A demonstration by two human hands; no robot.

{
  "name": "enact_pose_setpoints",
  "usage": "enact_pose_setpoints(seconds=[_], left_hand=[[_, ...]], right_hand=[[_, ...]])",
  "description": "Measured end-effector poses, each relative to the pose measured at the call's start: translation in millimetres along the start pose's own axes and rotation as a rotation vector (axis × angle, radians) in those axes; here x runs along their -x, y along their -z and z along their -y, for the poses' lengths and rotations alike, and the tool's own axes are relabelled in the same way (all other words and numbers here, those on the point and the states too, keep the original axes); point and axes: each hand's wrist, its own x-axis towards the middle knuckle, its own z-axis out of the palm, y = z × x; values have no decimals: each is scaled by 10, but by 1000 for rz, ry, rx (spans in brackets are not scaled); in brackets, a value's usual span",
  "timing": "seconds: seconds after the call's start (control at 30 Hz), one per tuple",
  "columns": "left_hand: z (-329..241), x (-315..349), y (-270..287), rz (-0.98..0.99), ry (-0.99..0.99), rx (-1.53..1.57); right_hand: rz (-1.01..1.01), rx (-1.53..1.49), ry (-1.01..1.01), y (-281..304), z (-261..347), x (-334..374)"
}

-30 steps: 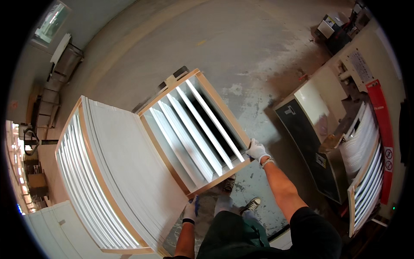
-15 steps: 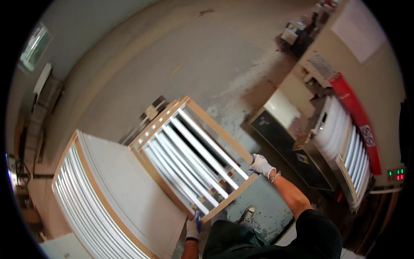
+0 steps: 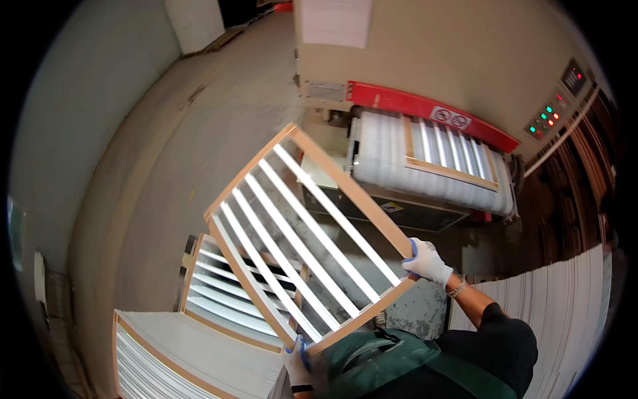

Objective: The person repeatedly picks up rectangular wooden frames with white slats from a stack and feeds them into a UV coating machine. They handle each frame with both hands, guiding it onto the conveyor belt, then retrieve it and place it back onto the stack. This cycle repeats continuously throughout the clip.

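Observation:
Held in front of me by its near corners is a rectangular slatted frame (image 3: 352, 191) with a tan border and white slats, tilted in the air. My left hand (image 3: 297, 366), in a white and blue work glove, grips its near left corner. The near right corner is in my gloved right hand (image 3: 426, 261), which wears a bracelet at the wrist. Both hands are closed on the border. Below the held frame, at the left, lies a stack of similar slatted frames (image 3: 229, 293). Another slatted frame (image 3: 452, 173) lies on the white roller bed of the machine.
The beige machine (image 3: 425, 60) has a red guard bar (image 3: 399, 103) above its roller bed (image 3: 379, 156). Lit buttons show on its control panel (image 3: 548, 113). Pale stacked panels (image 3: 531, 312) stand at right, and a pale board stack (image 3: 226, 339) at left.
The slatted frame has risen off the stack in both hands. My view has turned right, bringing the machine with its roller bed nearer the middle.

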Motion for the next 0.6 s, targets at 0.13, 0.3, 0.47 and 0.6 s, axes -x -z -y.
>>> enact_pose_setpoints(seconds=[0.13,0.3,0.47,0.6], left_hand=[[-544,230,-83,146,-74,-70],[-1218,666,697,402,-221,-286],[-1353,885,985,605,-236,-291],[-1358,913,1166,674,-271,-429]], right_hand=[[-354,-12,13,305,-241,1231],[-558,-259,-113,-274,-330,2902],[-659,-431,-200,-702,-515,3883],[-753,-358,-335,-1024,-556,4233]])
